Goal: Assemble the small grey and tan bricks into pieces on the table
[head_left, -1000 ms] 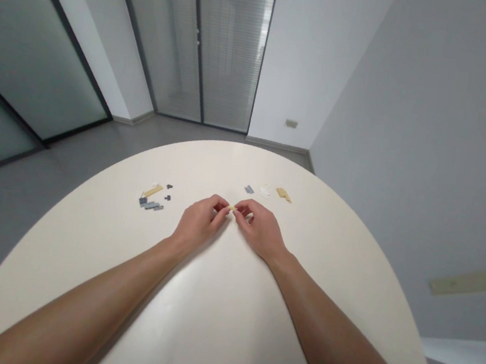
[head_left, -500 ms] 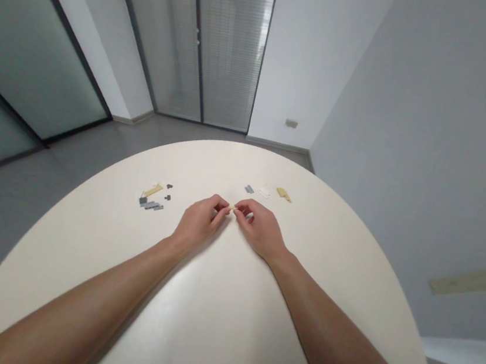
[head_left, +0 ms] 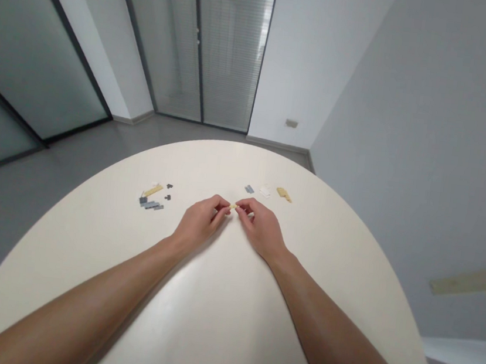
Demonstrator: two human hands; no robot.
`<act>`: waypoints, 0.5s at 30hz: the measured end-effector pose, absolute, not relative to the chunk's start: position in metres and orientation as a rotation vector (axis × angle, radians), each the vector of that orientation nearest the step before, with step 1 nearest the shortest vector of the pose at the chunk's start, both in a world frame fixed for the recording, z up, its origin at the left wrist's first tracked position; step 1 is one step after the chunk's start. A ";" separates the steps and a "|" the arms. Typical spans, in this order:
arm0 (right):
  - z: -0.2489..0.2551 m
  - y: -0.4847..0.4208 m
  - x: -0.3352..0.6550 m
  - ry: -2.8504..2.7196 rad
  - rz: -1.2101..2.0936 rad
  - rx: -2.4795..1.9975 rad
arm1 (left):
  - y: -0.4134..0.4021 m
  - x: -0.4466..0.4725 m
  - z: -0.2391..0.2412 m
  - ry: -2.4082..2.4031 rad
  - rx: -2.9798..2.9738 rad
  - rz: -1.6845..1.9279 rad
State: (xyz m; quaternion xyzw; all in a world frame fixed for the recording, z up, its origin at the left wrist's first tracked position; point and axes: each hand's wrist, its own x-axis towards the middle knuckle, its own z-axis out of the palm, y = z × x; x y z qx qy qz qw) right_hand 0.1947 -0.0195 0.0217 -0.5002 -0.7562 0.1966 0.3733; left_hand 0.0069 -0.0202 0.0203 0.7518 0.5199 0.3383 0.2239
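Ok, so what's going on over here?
A person is holding a small tan plastic piece between the fingertips of the left hand and right hand, at a round cream table. Beyond the left hand lie a tan plate and grey bricks; beyond the right hand, a grey piece, a white piece and a tan piece.

Round table (head_left: 224, 333): one cluster of small building bricks (head_left: 150, 199) on its left, a row of bricks (head_left: 268, 191) on its right. Glazed door (head_left: 228, 50) behind the table; wall (head_left: 421, 139) to the right.
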 end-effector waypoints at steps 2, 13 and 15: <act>0.021 -0.019 0.195 -1.932 0.500 -1.278 | -0.020 0.007 0.020 1.445 2.079 0.928; 0.021 -0.018 0.193 -1.957 0.521 -1.237 | -0.023 0.008 0.022 1.477 2.114 0.903; 0.021 -0.018 0.193 -1.962 0.523 -1.225 | -0.023 0.008 0.022 1.483 2.112 0.905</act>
